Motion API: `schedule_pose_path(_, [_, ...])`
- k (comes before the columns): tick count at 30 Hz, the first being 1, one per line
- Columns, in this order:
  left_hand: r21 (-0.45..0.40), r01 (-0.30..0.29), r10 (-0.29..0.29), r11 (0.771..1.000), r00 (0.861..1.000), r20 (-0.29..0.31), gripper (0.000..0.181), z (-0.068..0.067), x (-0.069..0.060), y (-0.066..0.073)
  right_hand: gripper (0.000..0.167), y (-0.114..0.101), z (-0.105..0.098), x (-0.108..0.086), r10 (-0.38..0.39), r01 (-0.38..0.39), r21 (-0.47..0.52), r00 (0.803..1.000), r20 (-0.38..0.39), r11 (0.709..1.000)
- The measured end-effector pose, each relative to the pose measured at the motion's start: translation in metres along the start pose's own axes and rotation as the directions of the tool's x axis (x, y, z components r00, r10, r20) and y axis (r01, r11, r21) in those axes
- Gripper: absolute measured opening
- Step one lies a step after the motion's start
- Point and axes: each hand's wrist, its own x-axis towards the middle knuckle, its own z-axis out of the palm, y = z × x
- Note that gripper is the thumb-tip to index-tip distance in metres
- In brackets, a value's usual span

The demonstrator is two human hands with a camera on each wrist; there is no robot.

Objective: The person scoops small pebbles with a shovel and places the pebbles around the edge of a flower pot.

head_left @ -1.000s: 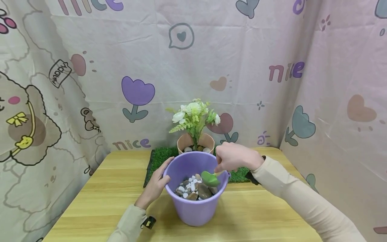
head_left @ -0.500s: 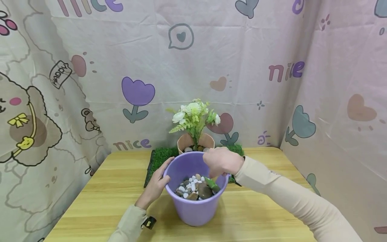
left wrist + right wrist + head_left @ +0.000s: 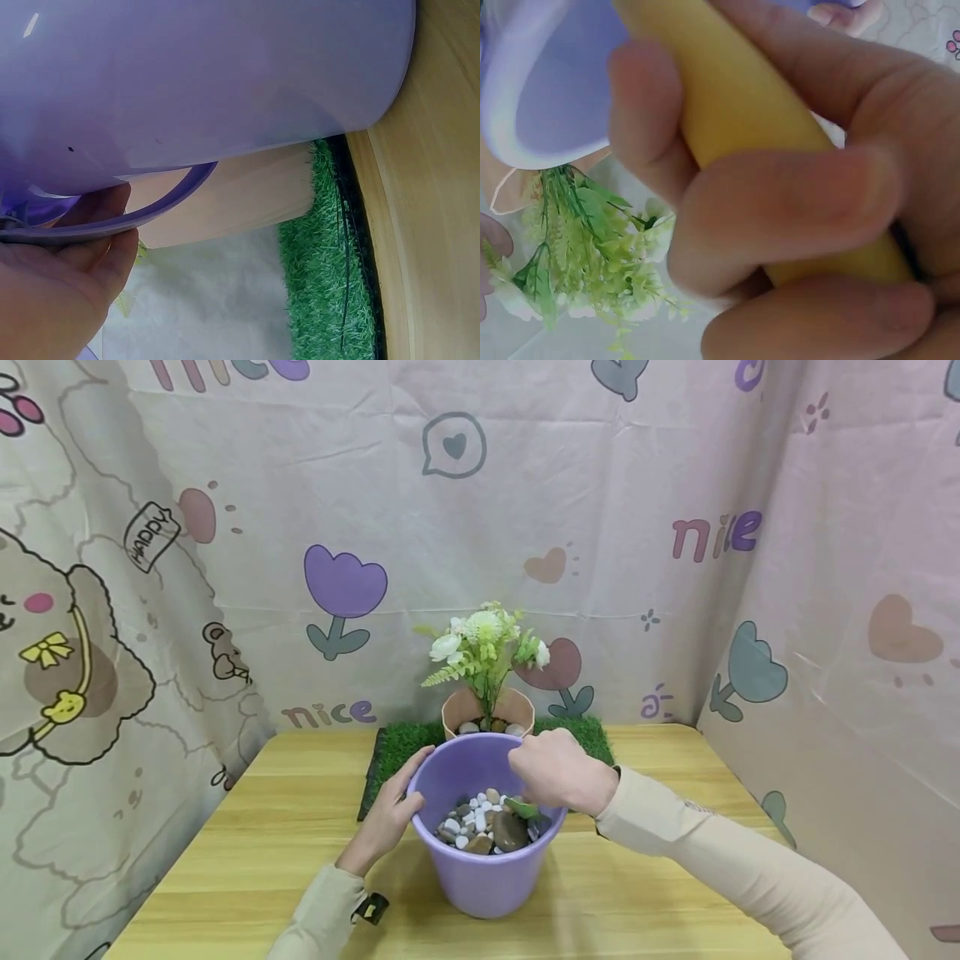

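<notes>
A purple bucket (image 3: pixel 487 881) stands on the table, with white, grey and brown pebbles (image 3: pixel 478 818) in its bottom. At the bucket's left rim my left hand (image 3: pixel 392 810) holds on, thumb over the edge; the left wrist view shows its fingers by the bucket's handle (image 3: pixel 169 199). My right hand (image 3: pixel 562 770) is over the right rim, fingers curled round the yellow handle (image 3: pixel 739 97) of a small trowel. The trowel's green blade (image 3: pixel 522 808) dips among the stones on the right, beside a large brown stone (image 3: pixel 511 832). Part of the blade is hidden.
Behind the bucket, a peach flowerpot (image 3: pixel 459 714) holds white flowers and green leaves (image 3: pixel 483 647). Artificial grass mat (image 3: pixel 405 752) lies beneath it on the wooden table (image 3: pixel 300 802). A printed curtain (image 3: pixel 450 543) surrounds the table's back and sides.
My right hand has moved left and down, taking the trowel's green blade from above the pebbles down into them. The left hand keeps its hold on the rim.
</notes>
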Motion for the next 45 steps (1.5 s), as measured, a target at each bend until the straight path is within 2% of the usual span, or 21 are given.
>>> schedule_pose_path(6, [0.000, -0.016, 0.016, 1.000, 1.000, -0.001, 0.073, -0.001, 0.001, -0.003, 0.028, 0.000, 0.002, -0.005, -0.025, 0.018, -0.064, 0.994, -0.111, 0.998])
schedule_pose_path(11, [0.003, -0.014, 0.014, 1.000, 1.000, -0.005, 0.072, -0.001, 0.001, -0.002, 0.026, 0.002, 0.008, -0.007, -0.048, 0.030, -0.095, 0.980, -0.193, 0.995])
schedule_pose_path(19, [0.007, -0.014, 0.014, 1.000, 1.000, -0.004, 0.072, 0.000, 0.001, -0.003, 0.032, 0.008, 0.019, -0.007, -0.030, 0.009, -0.082, 0.966, -0.257, 0.997])
schedule_pose_path(29, [0.011, -0.019, 0.019, 1.000, 1.000, -0.009, 0.072, 0.000, 0.000, -0.003, 0.041, 0.018, 0.034, -0.012, -0.063, 0.054, -0.036, 0.936, -0.346, 0.998])
schedule_pose_path(36, [0.006, -0.018, 0.018, 1.000, 1.000, -0.004, 0.071, -0.001, 0.001, -0.003, 0.039, 0.025, 0.044, -0.016, -0.106, 0.096, -0.046, 0.905, -0.413, 0.994])
schedule_pose_path(45, [0.002, -0.018, 0.018, 1.000, 1.000, -0.002, 0.071, 0.000, 0.001, -0.003, 0.029, 0.037, 0.061, -0.015, -0.132, 0.125, -0.044, 0.892, -0.432, 0.991])
